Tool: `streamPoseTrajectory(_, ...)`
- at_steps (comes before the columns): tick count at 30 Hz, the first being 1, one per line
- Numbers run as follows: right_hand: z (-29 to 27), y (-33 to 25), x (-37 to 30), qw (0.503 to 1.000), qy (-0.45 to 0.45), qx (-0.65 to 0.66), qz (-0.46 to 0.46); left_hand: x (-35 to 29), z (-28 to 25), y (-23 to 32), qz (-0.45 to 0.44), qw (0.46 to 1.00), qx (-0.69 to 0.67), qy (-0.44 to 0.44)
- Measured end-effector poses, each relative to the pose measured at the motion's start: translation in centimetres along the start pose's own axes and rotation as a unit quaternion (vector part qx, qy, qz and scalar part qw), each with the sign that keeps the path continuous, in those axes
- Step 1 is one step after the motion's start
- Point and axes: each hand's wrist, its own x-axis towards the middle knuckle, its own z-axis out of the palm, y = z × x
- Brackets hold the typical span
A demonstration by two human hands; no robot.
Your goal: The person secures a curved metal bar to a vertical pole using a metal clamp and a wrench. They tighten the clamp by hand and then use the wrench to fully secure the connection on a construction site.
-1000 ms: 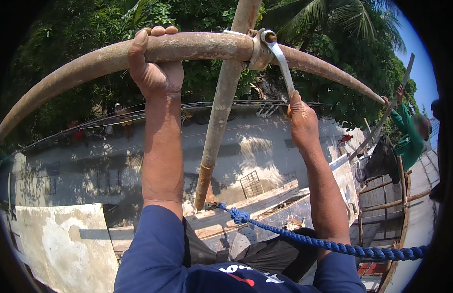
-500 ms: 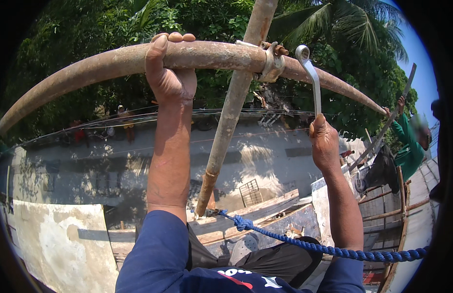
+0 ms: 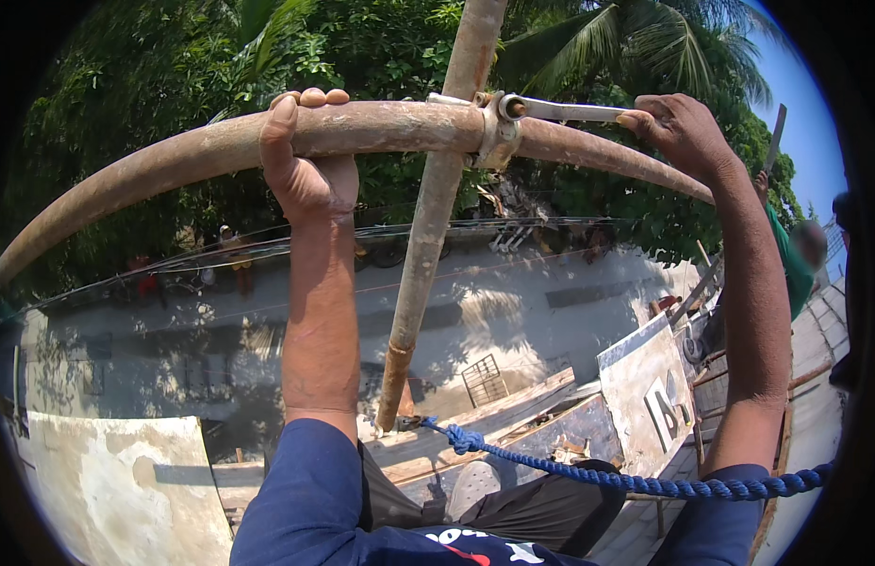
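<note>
A rusty scaffold pipe (image 3: 202, 148) runs across the upper view, with my left hand (image 3: 308, 160) wrapped round it. An upright pipe (image 3: 432, 222) crosses behind it, and a metal scaffold clamp (image 3: 500, 135) sits where the two meet. My right hand (image 3: 681, 132) is closed on the far end of a ring wrench (image 3: 577, 111). The wrench lies nearly level, its ring over the clamp's bolt (image 3: 517, 109).
A knotted blue rope (image 3: 569, 467) stretches from the upright's foot to the right. Below are wooden planks (image 3: 494, 415), a pale board (image 3: 126, 491) and a street far down. A person in green (image 3: 794, 269) is at the right.
The wrench has swung from upright to nearly level, and its ring has come onto the clamp bolt. My right hand rose to the right; my left hand keeps its grip on the pipe.
</note>
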Motion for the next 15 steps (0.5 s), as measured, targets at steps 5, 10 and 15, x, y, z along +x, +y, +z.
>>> streamPoseTrajectory(5,4.7,0.1,-2.1,0.999,0.039,-0.002,0.005,-0.2,0.5,0.1,-0.006,1.000,-0.011,0.017)
streamPoseTrajectory(10,6.7,1.7,-3.0,0.998,0.060,0.005,0.036,-0.1,0.7,0.3,0.005,1.000,0.001,0.022)
streamPoseTrajectory(15,3.9,-7.8,-3.6,0.976,0.087,0.015,0.198,-0.1,0.2,0.0,-0.002,0.999,-0.002,0.041)
